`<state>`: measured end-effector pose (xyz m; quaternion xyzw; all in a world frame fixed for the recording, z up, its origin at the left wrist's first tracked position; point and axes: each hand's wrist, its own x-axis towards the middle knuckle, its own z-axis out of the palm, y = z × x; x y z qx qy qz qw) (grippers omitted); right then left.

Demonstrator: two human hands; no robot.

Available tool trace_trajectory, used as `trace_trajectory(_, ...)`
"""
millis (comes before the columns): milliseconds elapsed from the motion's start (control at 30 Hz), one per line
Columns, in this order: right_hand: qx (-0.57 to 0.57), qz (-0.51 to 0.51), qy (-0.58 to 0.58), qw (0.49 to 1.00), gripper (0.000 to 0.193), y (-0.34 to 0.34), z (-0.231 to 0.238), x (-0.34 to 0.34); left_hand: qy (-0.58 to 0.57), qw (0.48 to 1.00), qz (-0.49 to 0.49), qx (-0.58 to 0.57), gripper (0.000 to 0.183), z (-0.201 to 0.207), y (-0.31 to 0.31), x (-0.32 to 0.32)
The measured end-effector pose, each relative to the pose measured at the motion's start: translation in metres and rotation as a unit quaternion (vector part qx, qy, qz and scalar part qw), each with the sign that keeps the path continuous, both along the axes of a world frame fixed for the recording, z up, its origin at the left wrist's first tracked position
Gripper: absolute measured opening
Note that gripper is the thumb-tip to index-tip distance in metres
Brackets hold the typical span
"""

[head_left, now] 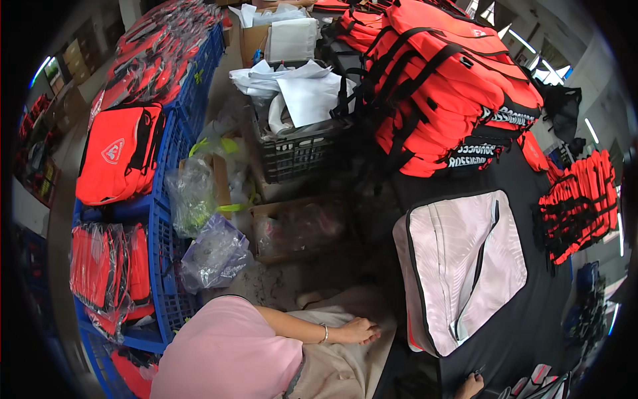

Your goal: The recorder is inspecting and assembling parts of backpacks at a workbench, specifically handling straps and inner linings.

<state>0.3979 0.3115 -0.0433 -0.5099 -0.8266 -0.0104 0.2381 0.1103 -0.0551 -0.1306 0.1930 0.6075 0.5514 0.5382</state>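
Note:
My left hand (359, 330), a bracelet at its wrist, hovers over or rests on my beige-clad lap with its fingers curled in; nothing shows between them. At the bottom edge, my right hand (470, 386) is partly cut off on the black table. Its fingertips pinch at a small dark thing that I cannot make out. Beyond it lies a bag turned lining side out (458, 266), pale pink-grey with black edging, a long dark opening and a bit of red at its lower left. Neither hand touches this bag.
Red backpacks (452, 86) are piled high at the table's far end. Blue crates (159, 266) at left hold plastic-wrapped red bags (109, 266). A black crate (299, 156) with white paper (309, 93) stands between, near crumpled plastic (216, 253). Small grey-and-red pieces (537, 382) lie at lower right.

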Motion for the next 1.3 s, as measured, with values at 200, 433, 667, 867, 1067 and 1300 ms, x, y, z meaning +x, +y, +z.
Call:
trace_trajectory(200, -0.239, -0.078, 0.351, 0.902, 0.023, -0.05, 0.048, -0.048, -0.051, 0.998, 0.014, 0.021, 0.038, 0.004, 0.0, -0.005)
trace_trajectory(433, -0.015, 0.033, 0.102, 0.994, 0.027, -0.06, 0.077, -0.06, -0.092, 0.995, 0.014, 0.031, 0.04, -0.003, 0.0, -0.002)
trace_trajectory(667, -0.558, 0.081, 0.538, 0.627, 0.024, -0.062, 0.077, -0.073, -0.11, 0.993, 0.021, 0.046, 0.035, -0.008, -0.002, -0.002)
trace_trajectory(867, -0.458, 0.117, 0.49, 0.733, 0.024, -0.08, 0.065, -0.097, -0.052, 0.995, 0.066, 0.061, 0.036, 0.001, -0.009, -0.001)
trace_trajectory(1067, -0.408, 0.117, 0.464, 0.778, 0.022, -0.108, 0.067, -0.076, -0.018, 0.997, 0.052, 0.048, 0.039, -0.003, -0.002, 0.005)
trace_trajectory(1300, -0.385, 0.055, 0.472, 0.791, 0.018, -0.143, 0.059, -0.024, 0.015, 0.997, 0.069, 0.029, 0.042, 0.009, 0.003, 0.017)
